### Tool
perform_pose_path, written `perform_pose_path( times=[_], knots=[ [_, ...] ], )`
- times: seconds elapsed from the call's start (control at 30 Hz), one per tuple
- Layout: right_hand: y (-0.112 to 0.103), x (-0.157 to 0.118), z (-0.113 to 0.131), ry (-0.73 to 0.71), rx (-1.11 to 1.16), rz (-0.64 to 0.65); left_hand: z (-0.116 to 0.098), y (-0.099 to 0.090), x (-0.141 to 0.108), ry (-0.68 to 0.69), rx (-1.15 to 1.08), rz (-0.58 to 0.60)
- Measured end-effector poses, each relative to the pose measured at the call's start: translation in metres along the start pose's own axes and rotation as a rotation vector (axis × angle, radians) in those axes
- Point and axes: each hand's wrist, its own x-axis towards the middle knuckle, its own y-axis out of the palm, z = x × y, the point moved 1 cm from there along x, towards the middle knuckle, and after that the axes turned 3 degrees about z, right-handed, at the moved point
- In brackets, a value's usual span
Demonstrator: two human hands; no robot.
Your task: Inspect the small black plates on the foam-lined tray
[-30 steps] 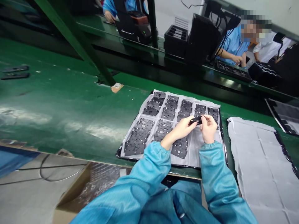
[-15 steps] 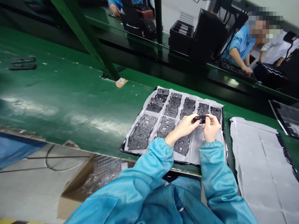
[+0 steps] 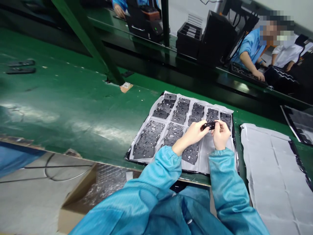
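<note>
A small black plate-like part (image 3: pixel 209 125) is held between my two hands, above a tray. My left hand (image 3: pixel 195 132) pinches its left end, and my right hand (image 3: pixel 220 133) grips the right end between thumb and fingers. Below them lies the tray (image 3: pixel 204 156), lined with white sheet and split into compartments. Overlapping flat black parts with small cutouts (image 3: pixel 148 137) fill several of these compartments. My forearms hide some of the front row.
To the right lies another tray covered in white sheet (image 3: pixel 264 156). A green post (image 3: pixel 90 42) rises from the green bench (image 3: pixel 61 104). Two black pieces (image 3: pixel 21 70) rest far left. Below stands a cardboard box (image 3: pixel 70 209) with clear plastic. Co-workers (image 3: pixel 249 52) sit across the bench.
Both hands keep hold of the black part in almost the same place. The view has shifted very slightly, and the co-worker's hand at the right has moved a little.
</note>
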Motion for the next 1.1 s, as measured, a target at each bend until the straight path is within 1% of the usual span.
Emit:
perform_pose_path(
  times=[0.1,0.3,0.4,0.47,0.53,0.6,0.7,0.77,0.83,0.9,1.03,1.1],
  knots=[
    [0.000,0.000,-0.001,-0.035,-0.023,-0.008,-0.002,-0.001,0.000,0.025,0.017,-0.005],
    [-0.001,-0.001,-0.004,-0.045,-0.104,0.004,0.001,0.002,-0.001,0.028,0.048,-0.015],
    [-0.003,-0.001,-0.002,-0.127,-0.139,-0.016,0.002,0.001,-0.001,0.035,0.052,-0.034],
    [-0.006,0.001,0.001,-0.194,-0.123,-0.075,0.003,0.000,0.000,0.019,-0.005,-0.070],
    [-0.009,0.003,0.003,-0.209,-0.080,-0.127,0.004,-0.001,0.001,-0.025,-0.148,-0.094],
    [-0.011,0.006,0.005,-0.160,-0.030,-0.091,0.005,-0.002,0.001,-0.074,-0.323,-0.087],
    [-0.012,0.009,0.007,-0.059,0.024,0.042,0.005,-0.002,0.002,-0.117,-0.475,-0.060],
    [-0.012,0.010,0.008,-0.045,0.031,0.037,0.005,-0.003,0.001,-0.123,-0.503,-0.060],
    [-0.012,0.010,0.009,-0.068,0.053,-0.008,0.004,-0.003,0.001,-0.121,-0.513,-0.061],
    [-0.012,0.010,0.009,-0.080,0.103,-0.009,0.004,-0.003,0.001,-0.122,-0.517,-0.038],
    [-0.012,0.010,0.009,0.011,0.207,0.144,0.004,0.000,0.000,-0.132,-0.511,0.046],
    [-0.012,0.008,0.010,0.033,0.186,0.174,0.003,0.002,0.000,-0.137,-0.501,0.062]
  ],
)
